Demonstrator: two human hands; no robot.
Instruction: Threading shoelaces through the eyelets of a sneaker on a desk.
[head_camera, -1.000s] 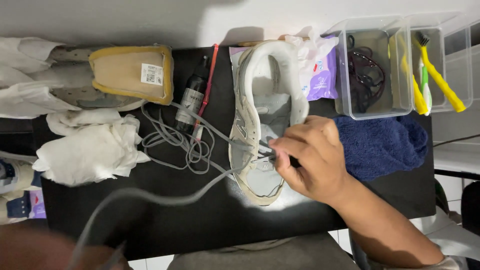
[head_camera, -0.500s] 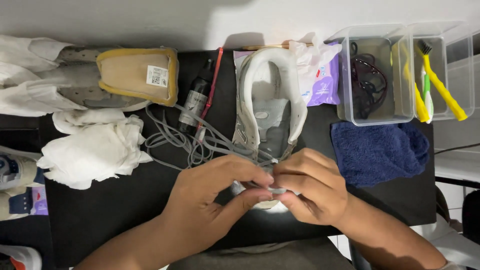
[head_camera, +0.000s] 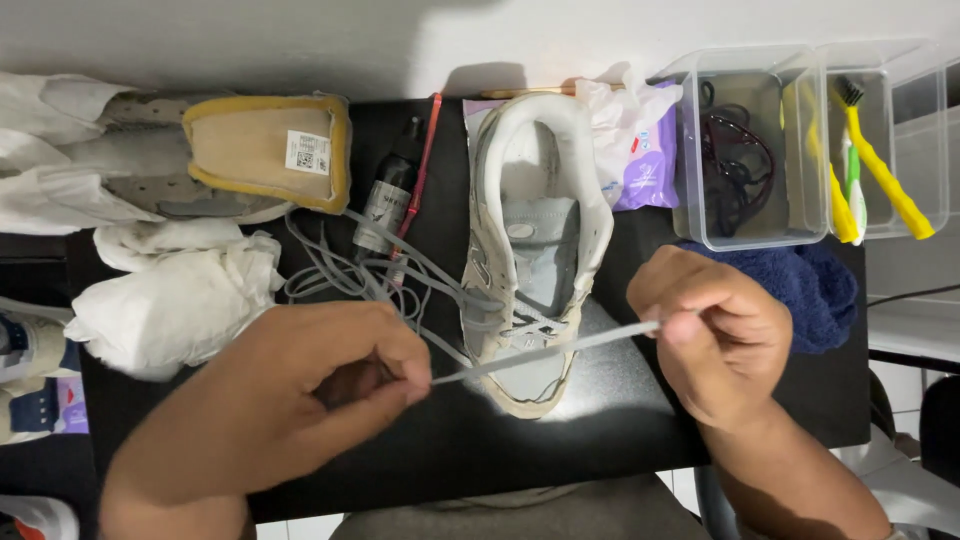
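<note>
The left hand (head_camera: 300, 400) is closed, thumb and forefinger pinching 1 end of a grey lace (head_camera: 545, 352). The right hand (head_camera: 715, 335) is closed too, pinching the other end of the same stretch. Between them the lace runs taut and nearly level, a little higher at the right, and crosses the toe end of the shoe (head_camera: 535, 250).

The shoe lies on the black worktop (head_camera: 600, 440) between the 2 hands and slightly beyond them, its long axis pointing away from the person, heel at the far edge and toe nearest. Both hands sit about equally near the toe, 1 on each side. The lace's own long axis therefore lies crosswise to the shoe's.

More loose lace lies in a tangle (head_camera: 340, 275) left of the shoe, just beyond the left hand. Whether it is the same lace or a second 1 is hard to tell. Which eyelets the taut stretch passes through is not clear either, since it blurs over the tongue. The left fingertips hide the lace tip.

Left of the tangle lie white cloths (head_camera: 180, 300); a small bottle (head_camera: 385, 200) rests beside the shoe. A blue towel (head_camera: 815, 290) lies beyond the right hand, below 2 clear tubs (head_camera: 690, 150), 1 holding brushes (head_camera: 880, 170).
</note>
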